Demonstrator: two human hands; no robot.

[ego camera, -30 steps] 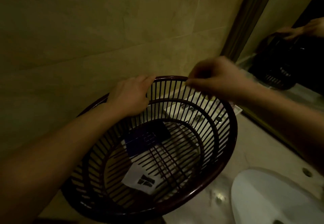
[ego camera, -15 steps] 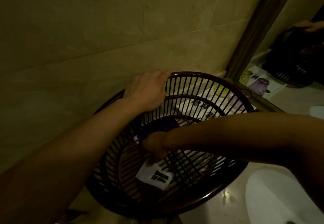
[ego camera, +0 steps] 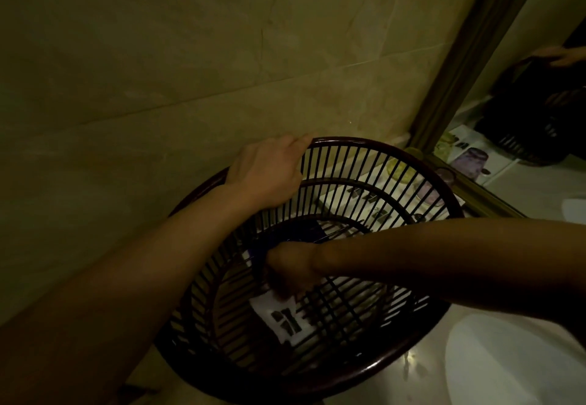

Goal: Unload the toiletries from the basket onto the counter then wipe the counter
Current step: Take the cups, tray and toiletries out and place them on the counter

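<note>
A dark round slatted basket (ego camera: 364,142) stands tilted on the pale counter (ego camera: 409,385) against the tiled wall. My left hand (ego camera: 266,173) grips its far left rim. My right hand (ego camera: 285,273) reaches down inside, fingers closed on the top corner of a white packet (ego camera: 285,322) with dark print lying on the bottom. A dark blue packet (ego camera: 285,233) lies deeper in the basket, partly hidden behind my right wrist.
Seen through the bars behind the basket are a white sheet (ego camera: 342,195) on the counter, a yellowish jar (ego camera: 396,167) and a purple jar (ego camera: 428,190). A white sink (ego camera: 494,360) is at lower right. A framed mirror (ego camera: 459,65) stands on the right.
My right hand went from the far rim down into the basket onto the white packet. My left hand has kept hold of the rim. The view has shifted slightly.
</note>
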